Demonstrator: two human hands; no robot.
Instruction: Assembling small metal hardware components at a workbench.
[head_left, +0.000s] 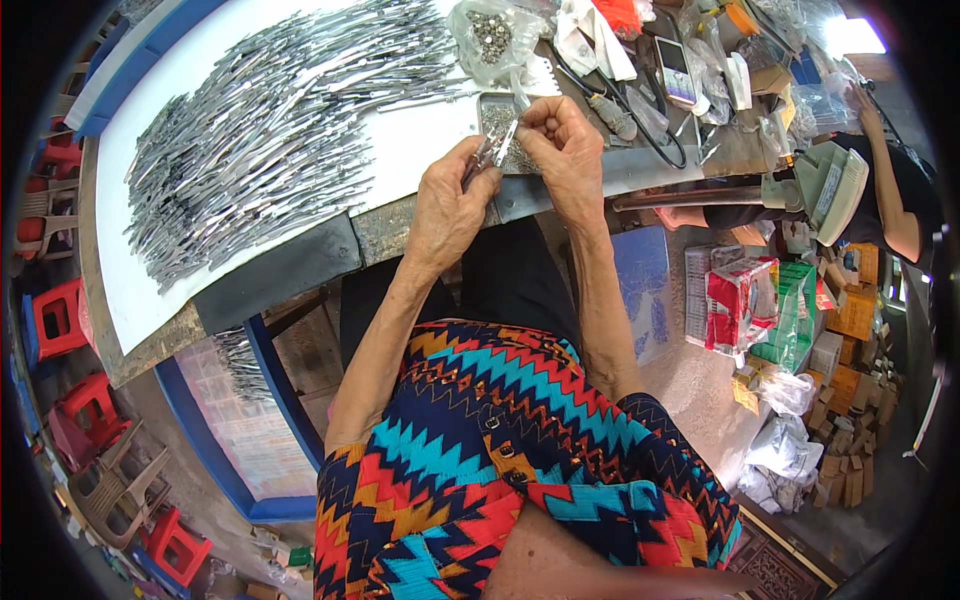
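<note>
My left hand (452, 200) is closed on a few thin metal strips (485, 152), held upright between thumb and fingers at the table's near edge. Beside it my right hand (566, 158) is closed in a pinch, its fingertips by a bright strip (507, 145); whatever they grip is too small to make out. Below and behind the fingers sits a shallow tray (490, 100) of small metal parts, partly hidden. A large spread of loose grey metal strips (260, 130) lies on a white sheet (125, 310) to the left.
Behind my hands lies a clear bag of small round metal pieces (490, 38). Farther right are a phone (676, 70), a black cable (655, 150) and plastic scraps. Another person's arm (890, 185) shows at far right. A blue-framed tray (255, 420) stands below left.
</note>
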